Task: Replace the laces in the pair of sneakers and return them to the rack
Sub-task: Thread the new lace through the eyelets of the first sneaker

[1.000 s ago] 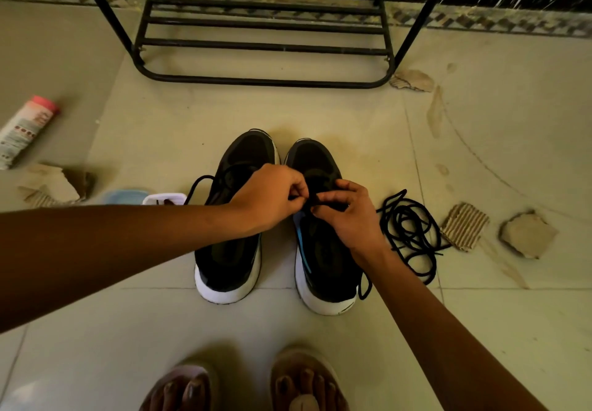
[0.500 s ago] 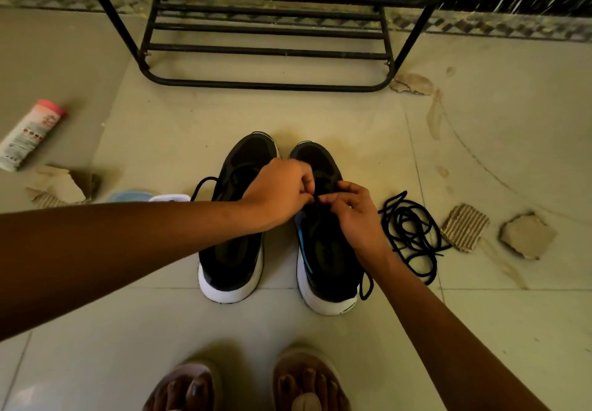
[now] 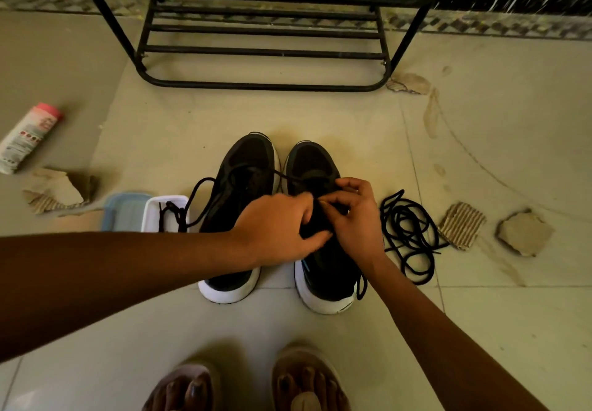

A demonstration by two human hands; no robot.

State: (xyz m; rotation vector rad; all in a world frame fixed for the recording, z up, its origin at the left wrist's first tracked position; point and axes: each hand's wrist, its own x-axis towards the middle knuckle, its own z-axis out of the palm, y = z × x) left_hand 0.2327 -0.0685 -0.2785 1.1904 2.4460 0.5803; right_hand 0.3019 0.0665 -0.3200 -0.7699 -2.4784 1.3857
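A left black mesh sneaker (image 3: pixel 246 167) and a right black mesh sneaker (image 3: pixel 315 160), both white-soled, stand side by side. The left grip (image 3: pixel 275 228) holds the right one's upper; the right grip (image 3: pixel 355 218) pinches its black lace (image 3: pixel 361 285). A loose black lace coil (image 3: pixel 407 234) lies right of the grips, and a black metal rack (image 3: pixel 262 85) stands beyond them.

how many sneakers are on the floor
2: the left sneaker and the right sneaker stand side by side before the rack; none seems hidden.
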